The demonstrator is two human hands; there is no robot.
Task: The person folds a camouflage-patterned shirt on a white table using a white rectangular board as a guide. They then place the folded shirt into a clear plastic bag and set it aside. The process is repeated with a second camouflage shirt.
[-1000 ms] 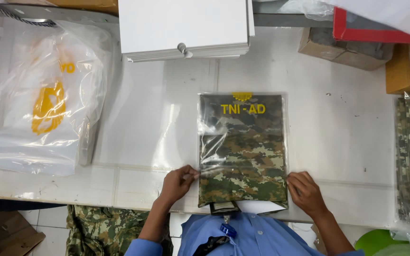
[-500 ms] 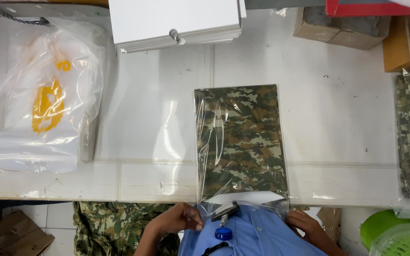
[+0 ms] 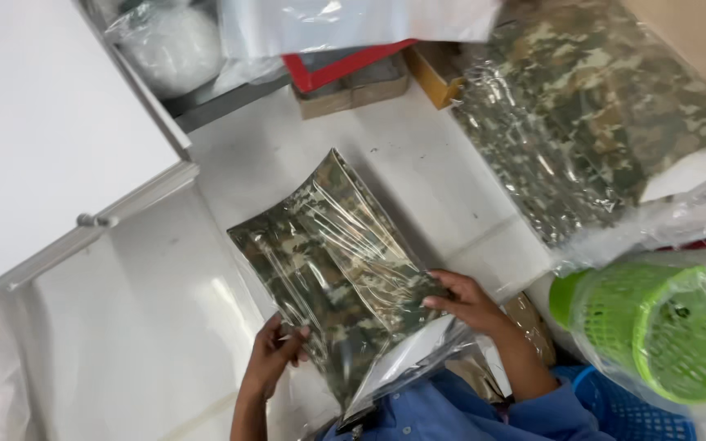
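— Two hands on one packet, am I seeing that right?

— Yes. The left hand pinches the near left edge of the camouflage packet, fingers curled shut around the plastic. The right hand grips the near right edge, thumb under and fingers closed over the top.

— Where does the packet sit?

— Over the near edge of the white tabletop, lifted and bowed upward in the middle, so it is not lying flat. It is folded camouflage cloth sealed in a clear wrapper, and the wrapper's loose flap hangs toward the person's blue shirt.

— What else is around?

— Along the right edge of the tabletop lies a stack of camouflage packets, also in clear plastic. Just beside the right forearm, off the tabletop's near right corner, stands a green basket wrapped in plastic film, with a blue basket below it. At the far left a white board tilts over the tabletop. Near the far edge there is a red tray and a small cardboard box.
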